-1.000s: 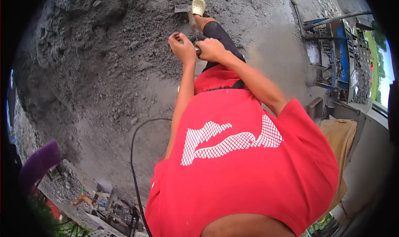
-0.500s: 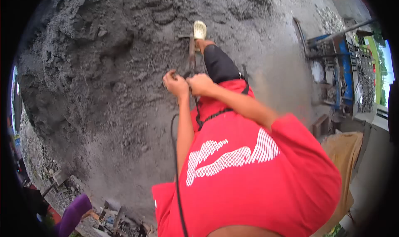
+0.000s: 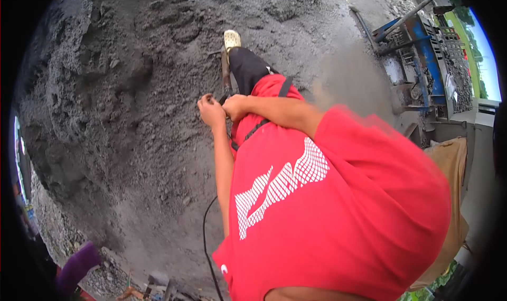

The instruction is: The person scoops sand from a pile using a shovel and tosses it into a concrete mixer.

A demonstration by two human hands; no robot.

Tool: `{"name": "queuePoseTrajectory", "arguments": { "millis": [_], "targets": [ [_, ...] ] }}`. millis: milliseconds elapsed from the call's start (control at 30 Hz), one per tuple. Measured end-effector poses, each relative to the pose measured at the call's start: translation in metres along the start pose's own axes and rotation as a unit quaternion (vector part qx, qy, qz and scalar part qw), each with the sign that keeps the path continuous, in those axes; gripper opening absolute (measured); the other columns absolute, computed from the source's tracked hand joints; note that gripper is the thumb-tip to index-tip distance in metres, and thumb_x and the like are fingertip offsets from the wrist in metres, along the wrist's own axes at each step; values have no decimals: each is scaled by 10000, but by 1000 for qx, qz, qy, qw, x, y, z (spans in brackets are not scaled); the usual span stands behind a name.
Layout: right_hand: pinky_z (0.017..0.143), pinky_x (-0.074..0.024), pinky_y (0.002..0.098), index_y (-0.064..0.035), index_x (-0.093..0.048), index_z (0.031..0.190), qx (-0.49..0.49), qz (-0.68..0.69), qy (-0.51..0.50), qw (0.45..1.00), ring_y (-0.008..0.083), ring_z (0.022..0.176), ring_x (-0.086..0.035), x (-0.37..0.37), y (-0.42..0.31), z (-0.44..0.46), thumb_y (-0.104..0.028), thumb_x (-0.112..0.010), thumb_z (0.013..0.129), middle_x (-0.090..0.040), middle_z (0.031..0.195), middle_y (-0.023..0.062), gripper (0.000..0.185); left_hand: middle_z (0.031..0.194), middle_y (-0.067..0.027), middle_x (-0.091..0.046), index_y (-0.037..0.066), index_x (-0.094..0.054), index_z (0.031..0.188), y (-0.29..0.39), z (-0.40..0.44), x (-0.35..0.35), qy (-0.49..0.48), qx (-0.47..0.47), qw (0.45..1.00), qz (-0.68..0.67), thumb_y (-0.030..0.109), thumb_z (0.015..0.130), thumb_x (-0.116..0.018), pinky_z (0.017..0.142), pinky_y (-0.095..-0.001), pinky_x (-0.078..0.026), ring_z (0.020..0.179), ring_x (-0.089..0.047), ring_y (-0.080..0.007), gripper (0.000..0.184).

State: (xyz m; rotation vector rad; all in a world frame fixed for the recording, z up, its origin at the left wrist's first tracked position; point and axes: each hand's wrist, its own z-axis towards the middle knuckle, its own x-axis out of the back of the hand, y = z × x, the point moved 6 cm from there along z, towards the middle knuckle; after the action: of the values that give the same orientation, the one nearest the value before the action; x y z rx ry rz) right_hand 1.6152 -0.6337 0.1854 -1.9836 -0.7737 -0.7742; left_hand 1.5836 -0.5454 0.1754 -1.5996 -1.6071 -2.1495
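Note:
My left hand (image 3: 212, 111) has its fingers curled in front of my waist; whatever they hold, if anything, is too small to make out. Close beside it, my right hand (image 3: 236, 106) is closed in a fist. A dark bit shows between the two hands. A long tool with a brown shaft (image 3: 226, 73) runs from just beyond my hands toward my foot, where a thin crosspiece shows. Its near end is hidden by the hands, so I cannot tell whether the right fist grips it. My pale clog (image 3: 232, 39) stands by the crosspiece.
A mound of grey sand (image 3: 105, 105) rises on the left. On the right stand a blue metal frame (image 3: 430, 58) and a tan cloth (image 3: 449, 174). A black cord (image 3: 206, 232) hangs beside my red shirt (image 3: 338, 206). Something purple (image 3: 79, 266) shows at lower left.
The view has shifted, so my hands, foot and the tool sit farther left. My hands remain close together and closed. The purple thing has moved lower and left in view.

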Motion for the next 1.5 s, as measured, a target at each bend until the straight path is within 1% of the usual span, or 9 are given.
{"name": "queuePoseTrajectory", "arguments": {
  "millis": [133,333,533,733,933,1067,1167,1300,1500],
  "targets": [
    [717,-525,413,-84,-688,795,-80,3,60,995,304,831,-653,-23,3,-15,-188,-630,613,-671,857,156,217,1070,-123,-551,126,-581,1052,-4,-17,-13,-102,-41,989,96,232,882,-524,768,-474,-468,948,-583,-335,209],
    [746,-517,443,-15,-655,755,-66,15,61,996,330,777,-651,-40,-4,-10,-286,-655,643,-663,809,193,294,1091,-88,-566,210,-635,1103,-44,-26,-22,-147,76,985,43,316,756,-693,862,-419,-453,1017,-566,-285,367],
    [718,-516,440,16,-647,720,-29,81,32,996,357,742,-641,-100,4,-10,-297,-651,636,-644,748,223,324,1086,-147,-606,74,-568,1206,-92,-54,-57,-127,38,985,-112,254,693,-752,871,-387,-449,1013,-582,-277,574],
    [674,-522,449,5,-639,703,-57,113,42,991,350,714,-644,-203,37,-43,-257,-637,597,-641,720,216,282,1156,-188,-563,41,-528,1238,-165,-139,-133,-146,58,983,-93,259,727,-733,902,-381,-436,1074,-550,-299,592],
    [764,-465,392,-33,-633,801,-76,70,35,994,286,727,-641,-299,128,-137,-233,-649,625,-656,748,135,267,1200,-245,-479,3,-387,1325,-139,-248,-245,-194,151,966,-84,306,796,-695,914,-379,-417,1090,-500,-325,683],
    [755,-458,382,-56,-605,753,-66,91,134,985,274,775,-627,-267,228,-241,-118,-646,582,-633,740,96,187,1298,-250,-414,26,-232,1396,-71,-308,-330,-186,136,961,-154,386,863,-610,892,-400,-427,1092,-523,-317,746],
    [747,-430,348,-77,-597,718,-103,51,211,971,240,815,-591,-202,283,-312,-62,-630,564,-606,766,74,158,1323,-209,-410,60,-159,1419,-9,-322,-355,-220,350,848,-332,502,909,-471,860,-419,-436,1070,-553,-287,743],
    [766,-419,348,-69,-595,741,-101,16,203,974,231,840,-563,-152,268,-367,-63,-628,575,-591,808,76,170,1376,-147,-391,95,-97,1440,17,-301,-375,-247,415,781,-395,616,912,-298,861,-428,-429,1078,-553,-281,768],
    [706,-414,342,-86,-564,658,-119,43,149,981,234,764,-536,-160,223,-468,-73,-619,536,-539,712,57,135,1391,-154,-366,71,-102,1446,36,-286,-400,-290,435,728,-443,603,904,-350,940,-434,-389,1080,-534,-309,799]
  ]
}}
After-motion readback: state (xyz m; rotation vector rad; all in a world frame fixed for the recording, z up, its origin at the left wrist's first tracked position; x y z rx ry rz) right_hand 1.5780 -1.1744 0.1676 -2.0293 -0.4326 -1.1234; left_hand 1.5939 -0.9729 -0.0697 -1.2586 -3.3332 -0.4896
